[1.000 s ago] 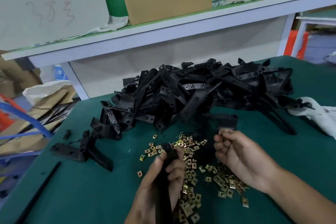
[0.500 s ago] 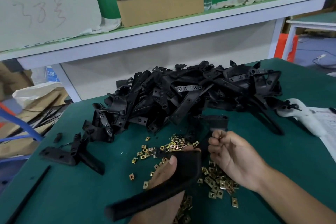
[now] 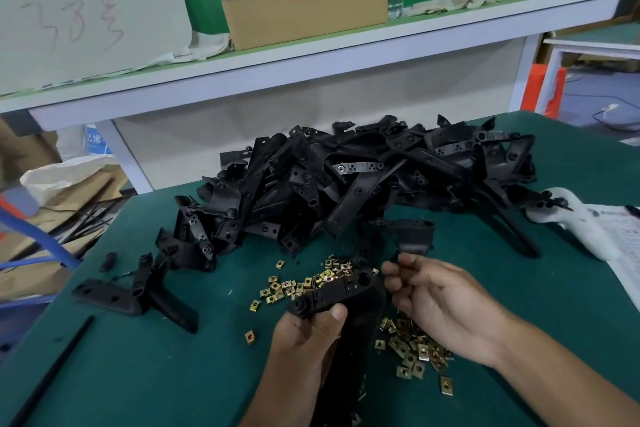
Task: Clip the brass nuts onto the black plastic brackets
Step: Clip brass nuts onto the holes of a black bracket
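Covered in dark green matte felt, the bench (image 3: 104, 374), running past the frame on the left and bottom. Beyond both hands, heaped high: a tangled pile of black plastic brackets (image 3: 363, 184), angular, matte, drilled with round holes, single pieces hard to separate in the mass. Left of the left hand, apart from the pile, one loose bracket (image 3: 114, 298) lying flat, L-shaped. Gripped in the left hand (image 3: 304, 340), fingers curled round and thumb pressed on top: a held bracket (image 3: 343, 291), long and black, its lower length hidden behind the hand and cut off toward the bottom edge. Just beside its far end, the right hand (image 3: 446, 305), fingers bent inward with the tips drawn together; whether a nut sits pinched there, impossible to tell, the fingertips too dark and small to read. Just past those fingertips, another black part (image 3: 415, 236), curved, its contact with the hand unclear. Scattered under and between the hands: brass nuts (image 3: 412, 350), small, square, shiny gold with a centre hole, partly hidden by the right palm and the held bracket. Far beyond, on the white shelf (image 3: 311, 52), a cardboard box (image 3: 304, 7), plain brown, flaps loose.
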